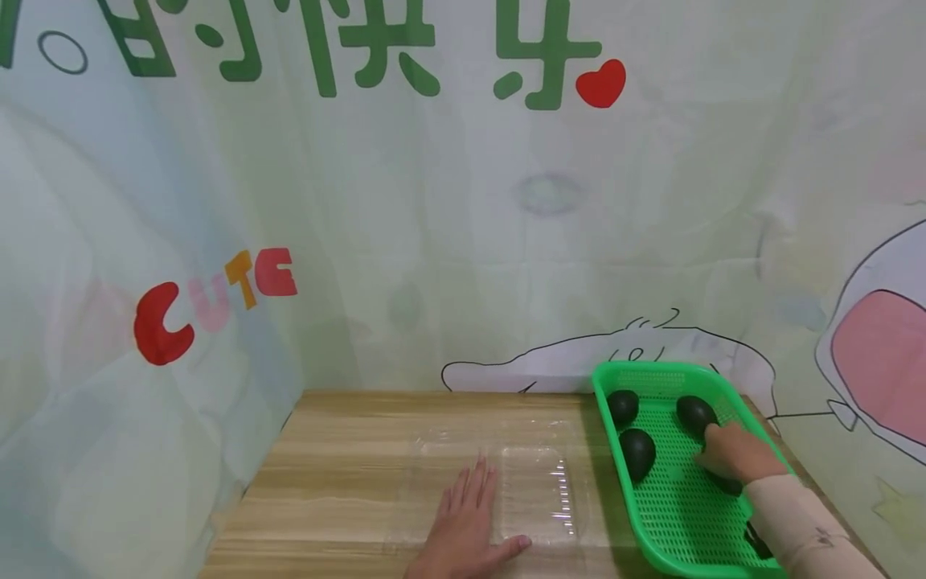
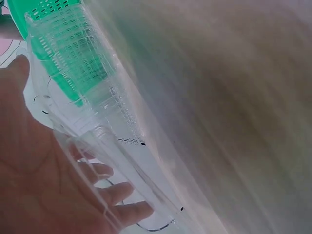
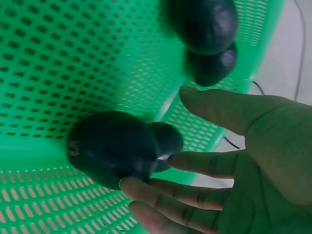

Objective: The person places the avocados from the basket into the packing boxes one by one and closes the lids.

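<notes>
A clear plastic clamshell box (image 1: pixel 535 490) lies opened out on the wooden table. My left hand (image 1: pixel 463 527) rests on its middle, fingers straight; in the left wrist view the see-through wall of the box stands beside the palm. My right hand (image 1: pixel 745 454) reaches into a green basket (image 1: pixel 637 523) at the right. In the right wrist view its loosely extended fingers are at a dark, smooth avocado (image 3: pixel 114 146), with the thumb apart from it. Several more avocados (image 1: pixel 637 454) lie about in the basket; the hand and sleeve partly hide those on the right.
The wooden table (image 1: pixel 325 482) ends against a printed cloth backdrop (image 1: pixel 448 241) behind and at the sides. The basket's raised rim stands near the table's right edge, to the right of the plastic box.
</notes>
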